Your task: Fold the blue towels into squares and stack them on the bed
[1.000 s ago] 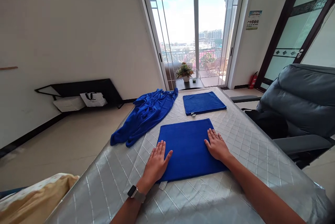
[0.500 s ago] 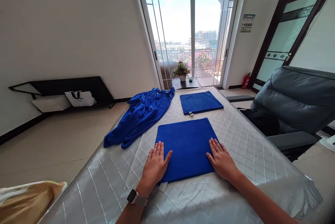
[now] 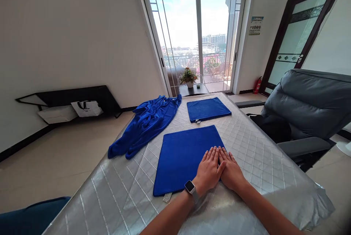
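A folded blue plush cloth [image 3: 183, 158] lies flat, with a white label poking out at its near edge. My left hand [image 3: 210, 169], a watch on its wrist, rests palm down on the right part of this cloth, fingers stretched out. Close against it my right hand [image 3: 231, 171] lies flat at the cloth's right edge, also open; the two hands touch and the left thumb overlaps the right hand. Farther back is a second folded blue cloth [image 3: 208, 109] with a label. To the left a crumpled blue cloth [image 3: 153, 123] spreads loosely.
A silvery quilted cover [image 3: 128, 191] lies under the cloths. On the right stands a dark leather armchair [image 3: 309, 107]. Beyond the far edge is a potted plant [image 3: 189, 75] before the sliding glass door. A dark teal shape [image 3: 35, 215] shows at lower left.
My left hand has slid right across the cloth until it meets my right hand, which stays at the right edge. A tan, patterned thing at lower left gave way to a dark teal one.
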Demonstrator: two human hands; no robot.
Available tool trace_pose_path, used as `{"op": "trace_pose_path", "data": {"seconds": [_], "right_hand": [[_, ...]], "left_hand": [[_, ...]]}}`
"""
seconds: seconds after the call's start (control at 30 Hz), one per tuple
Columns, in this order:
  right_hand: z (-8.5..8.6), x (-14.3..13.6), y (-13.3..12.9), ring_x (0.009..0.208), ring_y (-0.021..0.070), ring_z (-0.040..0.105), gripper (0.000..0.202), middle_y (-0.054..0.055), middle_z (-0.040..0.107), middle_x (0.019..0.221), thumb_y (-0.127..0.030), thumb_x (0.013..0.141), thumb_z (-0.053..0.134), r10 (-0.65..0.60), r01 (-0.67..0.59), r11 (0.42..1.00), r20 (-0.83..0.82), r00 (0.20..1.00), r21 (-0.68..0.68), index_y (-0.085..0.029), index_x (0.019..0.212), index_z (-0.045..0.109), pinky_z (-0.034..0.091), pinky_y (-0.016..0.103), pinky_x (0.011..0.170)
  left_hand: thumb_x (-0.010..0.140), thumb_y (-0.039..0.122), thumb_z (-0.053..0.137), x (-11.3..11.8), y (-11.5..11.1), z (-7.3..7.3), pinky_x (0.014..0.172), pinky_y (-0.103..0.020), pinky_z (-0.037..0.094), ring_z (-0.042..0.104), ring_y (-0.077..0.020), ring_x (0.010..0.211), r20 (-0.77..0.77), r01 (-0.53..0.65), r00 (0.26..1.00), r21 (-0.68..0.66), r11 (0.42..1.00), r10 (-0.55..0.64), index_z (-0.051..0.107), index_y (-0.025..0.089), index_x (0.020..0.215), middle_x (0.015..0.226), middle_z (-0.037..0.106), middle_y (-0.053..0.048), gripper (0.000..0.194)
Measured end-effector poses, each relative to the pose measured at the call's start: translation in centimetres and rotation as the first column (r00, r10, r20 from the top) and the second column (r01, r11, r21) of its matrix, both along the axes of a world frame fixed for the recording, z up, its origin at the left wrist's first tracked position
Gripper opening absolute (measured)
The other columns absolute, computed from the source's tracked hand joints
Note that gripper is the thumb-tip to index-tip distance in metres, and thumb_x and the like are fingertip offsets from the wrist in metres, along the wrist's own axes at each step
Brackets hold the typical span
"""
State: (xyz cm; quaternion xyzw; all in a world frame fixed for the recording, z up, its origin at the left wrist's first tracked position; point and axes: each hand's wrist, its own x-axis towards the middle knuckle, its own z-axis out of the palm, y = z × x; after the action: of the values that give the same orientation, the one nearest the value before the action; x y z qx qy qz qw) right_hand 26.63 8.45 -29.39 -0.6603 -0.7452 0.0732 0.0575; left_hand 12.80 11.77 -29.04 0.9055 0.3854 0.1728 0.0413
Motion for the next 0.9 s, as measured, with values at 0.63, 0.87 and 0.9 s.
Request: {"op": "trace_pose_path", "data": {"seconds": [0.63,0.87,0.9], "right_hand": [[0.4,0.1,-0.2,0.157,0.0199,0.004,0.074,0.004,0.006,0.169,-0.057,0.104,0.016,-0.057,0.054,0.996,-0.042,0.997,-0.065,-0.011,0.162,0.012,0.006,0.043,0.128],[3.2,0.5,1.8,0.157,0.0225,0.009,0.078,0.008,0.010,0.169,-0.059,0.103,0.011,0.000,0.003,0.985,0.023,1.000,-0.171,-0.008,0.162,0.016,0.008,0.046,0.127],[3.5,0.3,2.6,0.157,0.0226,0.010,0.077,0.009,0.012,0.169,-0.057,0.103,0.011,0.002,0.002,0.990,0.026,1.000,-0.144,-0.007,0.162,0.016,0.008,0.046,0.127]], "left_hand": [[0.102,0.061,0.029,-20.7,-4.9,-5.6,0.125,-0.051,0.030,0.024,-0.0269,0.155,-0.090,-0.538,0.836,0.058,0.841,0.541,0.007,0.019,0.163,0.168,0.022,-0.008,0.078],[0.102,0.060,0.031,-20.1,-4.9,-5.5,0.124,-0.050,0.031,0.025,-0.0270,0.154,-0.079,-0.550,0.829,0.065,0.832,0.554,0.012,0.015,0.162,0.168,0.025,-0.010,0.077],[0.102,0.060,0.031,-20.1,-4.9,-5.5,0.124,-0.050,0.031,0.025,-0.0269,0.154,-0.078,-0.547,0.831,0.070,0.834,0.551,0.013,0.015,0.162,0.168,0.025,-0.010,0.076]]}}
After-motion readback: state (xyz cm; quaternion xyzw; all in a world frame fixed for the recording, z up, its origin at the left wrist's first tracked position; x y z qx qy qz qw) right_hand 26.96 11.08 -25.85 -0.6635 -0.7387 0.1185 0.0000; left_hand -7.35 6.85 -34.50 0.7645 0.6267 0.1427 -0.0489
